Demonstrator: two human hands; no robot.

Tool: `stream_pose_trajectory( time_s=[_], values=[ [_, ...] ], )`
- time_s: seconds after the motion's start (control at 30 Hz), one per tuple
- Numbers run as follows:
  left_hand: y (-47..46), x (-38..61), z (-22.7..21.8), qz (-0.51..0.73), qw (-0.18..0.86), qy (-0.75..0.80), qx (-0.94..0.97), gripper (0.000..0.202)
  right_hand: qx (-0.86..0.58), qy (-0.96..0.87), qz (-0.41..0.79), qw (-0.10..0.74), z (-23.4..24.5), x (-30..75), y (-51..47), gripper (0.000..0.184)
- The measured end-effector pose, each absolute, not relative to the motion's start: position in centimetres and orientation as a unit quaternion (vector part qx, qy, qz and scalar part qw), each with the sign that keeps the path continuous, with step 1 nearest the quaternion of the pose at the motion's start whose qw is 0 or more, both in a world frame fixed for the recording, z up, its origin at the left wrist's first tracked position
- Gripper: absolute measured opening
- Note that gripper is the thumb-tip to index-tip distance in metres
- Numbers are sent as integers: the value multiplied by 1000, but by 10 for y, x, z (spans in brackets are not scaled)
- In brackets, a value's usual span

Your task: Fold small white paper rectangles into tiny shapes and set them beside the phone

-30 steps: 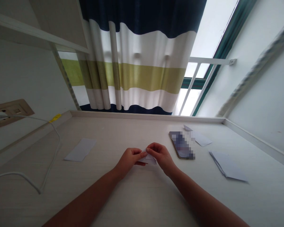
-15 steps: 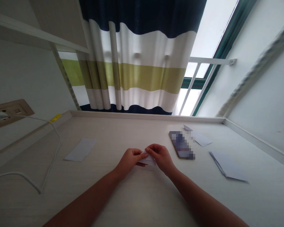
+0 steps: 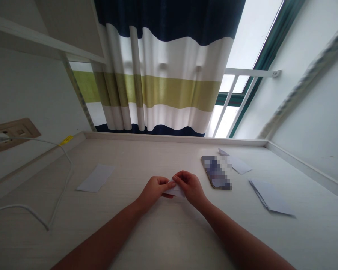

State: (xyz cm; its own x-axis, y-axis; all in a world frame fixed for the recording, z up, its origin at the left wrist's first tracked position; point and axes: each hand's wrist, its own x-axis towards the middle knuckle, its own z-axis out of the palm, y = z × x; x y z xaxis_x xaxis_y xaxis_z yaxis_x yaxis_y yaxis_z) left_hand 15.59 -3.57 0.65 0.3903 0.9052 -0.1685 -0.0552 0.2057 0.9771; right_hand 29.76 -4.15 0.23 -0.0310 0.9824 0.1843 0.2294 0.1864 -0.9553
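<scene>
A small piece of folded white paper (image 3: 177, 192) is held between my two hands, a little above the desk. My left hand (image 3: 155, 190) grips its left side, thumb on top and fingers beneath. My right hand (image 3: 190, 184) pinches its upper right part, with the fingertips close to the left thumb. Much of the paper is hidden by the fingers. To the right of my right hand lies a phone (image 3: 215, 173), its screen blurred out.
A stack of folded paper (image 3: 272, 198) rests on the desk (image 3: 146, 157) at right. Another sheet (image 3: 240, 165) and a small folded piece (image 3: 223, 152) lie behind the phone. A single sheet (image 3: 96, 178) is at left, near a white cable (image 3: 69, 176) from a wall socket (image 3: 19, 129).
</scene>
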Motion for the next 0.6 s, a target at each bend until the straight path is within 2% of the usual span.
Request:
stream_pose_trajectory(
  time_s=[0.33,0.6],
  values=[
    [-35,158,3,363,647,419,523,34,-478,-594,423,489,3,295,-43,19],
    [-36,157,7,382,630,431,521,31,-460,-524,526,486,9,296,-42,24]
  ],
)
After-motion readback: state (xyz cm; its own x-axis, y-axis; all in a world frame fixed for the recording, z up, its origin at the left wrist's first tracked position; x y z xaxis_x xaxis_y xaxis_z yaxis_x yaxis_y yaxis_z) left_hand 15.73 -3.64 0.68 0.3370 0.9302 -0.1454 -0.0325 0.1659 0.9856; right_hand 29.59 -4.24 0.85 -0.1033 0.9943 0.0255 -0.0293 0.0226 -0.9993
